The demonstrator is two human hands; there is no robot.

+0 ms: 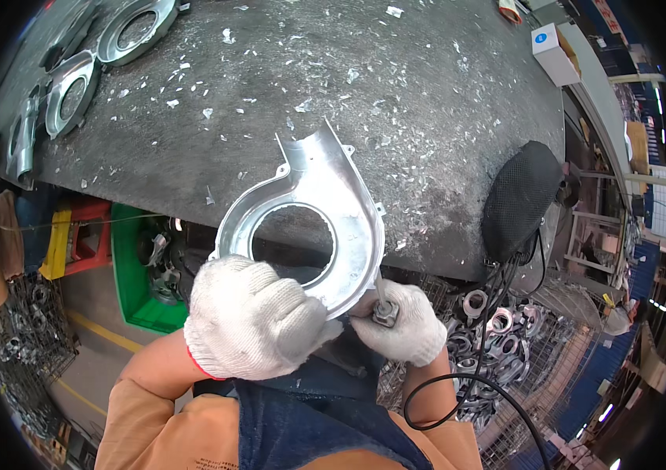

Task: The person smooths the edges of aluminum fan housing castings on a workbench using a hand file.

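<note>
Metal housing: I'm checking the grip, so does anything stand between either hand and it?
Only a white glove lies between the left hand and the metal housing. The right hand, also gloved, holds a slender metal tool by the housing's lower-right rim.

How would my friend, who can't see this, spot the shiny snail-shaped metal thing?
Find the big dark table, then its near edge. There a white-gloved left hand holds a silver casing with a big round hole. Unlike the similar casings at the table's left end, this one is in a hand.
</note>
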